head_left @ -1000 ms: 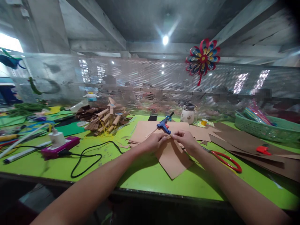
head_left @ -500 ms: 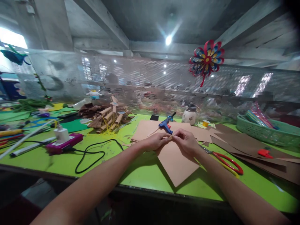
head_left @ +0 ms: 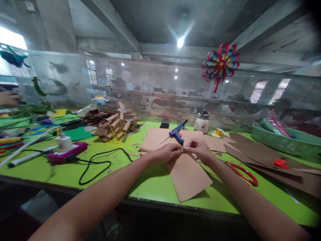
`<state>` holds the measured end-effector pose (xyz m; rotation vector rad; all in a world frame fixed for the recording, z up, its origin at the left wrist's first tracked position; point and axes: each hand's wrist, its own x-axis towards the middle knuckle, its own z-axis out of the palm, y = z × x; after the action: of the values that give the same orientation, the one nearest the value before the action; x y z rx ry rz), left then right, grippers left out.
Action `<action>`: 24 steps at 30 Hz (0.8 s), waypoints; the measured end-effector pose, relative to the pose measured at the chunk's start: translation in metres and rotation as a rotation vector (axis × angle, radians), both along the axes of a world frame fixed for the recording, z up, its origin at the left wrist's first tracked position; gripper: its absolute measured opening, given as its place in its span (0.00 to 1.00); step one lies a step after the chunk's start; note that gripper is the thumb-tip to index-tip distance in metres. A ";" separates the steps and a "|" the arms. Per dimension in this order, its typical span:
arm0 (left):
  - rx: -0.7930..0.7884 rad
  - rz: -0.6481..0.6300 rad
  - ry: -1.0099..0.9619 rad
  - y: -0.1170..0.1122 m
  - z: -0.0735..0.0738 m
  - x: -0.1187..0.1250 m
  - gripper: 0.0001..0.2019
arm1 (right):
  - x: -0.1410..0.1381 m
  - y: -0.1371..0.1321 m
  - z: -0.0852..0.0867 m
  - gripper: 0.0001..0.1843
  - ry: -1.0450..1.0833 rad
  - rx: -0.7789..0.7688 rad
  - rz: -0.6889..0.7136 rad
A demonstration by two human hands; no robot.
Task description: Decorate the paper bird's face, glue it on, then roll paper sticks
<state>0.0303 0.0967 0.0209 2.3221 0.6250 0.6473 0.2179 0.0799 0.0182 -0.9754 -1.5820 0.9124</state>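
A light brown sheet of craft paper (head_left: 190, 179) slants over the green table, its near end toward me. At its far end my left hand (head_left: 170, 152) has its fingers closed on the paper edge. My right hand (head_left: 199, 149) pinches the same far edge from the other side, fingertips close to those of my left. The edge looks rolled or folded there, but my fingers cover most of it. Just beyond them a blue glue gun (head_left: 177, 134) lies on a stack of similar paper (head_left: 152, 138). Red-handled scissors (head_left: 254, 181) lie right of my right wrist, partly hidden by my forearm.
On the left are a purple power strip (head_left: 79, 147) with a black cable (head_left: 95, 182) and a bundle of paper rolls (head_left: 116, 125). A jar (head_left: 202, 123) stands at the back. Dark brown sheets (head_left: 265, 155) and a green basket (head_left: 296, 142) occupy the right. Another person's hand (head_left: 10, 99) shows at far left.
The paper has turned slightly, its near corner swinging left. My fingertips have shifted a little along its far edge. Another person's hand has come into view at far left.
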 end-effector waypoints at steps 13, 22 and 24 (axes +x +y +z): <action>-0.031 0.064 0.013 -0.002 0.002 0.004 0.20 | 0.006 0.000 0.002 0.11 -0.137 -0.103 0.067; -0.190 0.073 0.102 0.006 0.004 -0.004 0.22 | 0.018 0.005 0.003 0.11 -0.009 -0.135 -0.015; -0.240 0.089 0.096 0.005 0.004 -0.004 0.21 | 0.019 0.005 0.004 0.11 0.036 -0.184 -0.022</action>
<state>0.0264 0.1019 0.0249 2.1202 0.8080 0.4741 0.2370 0.0844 0.0219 -1.0960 -1.4739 1.0680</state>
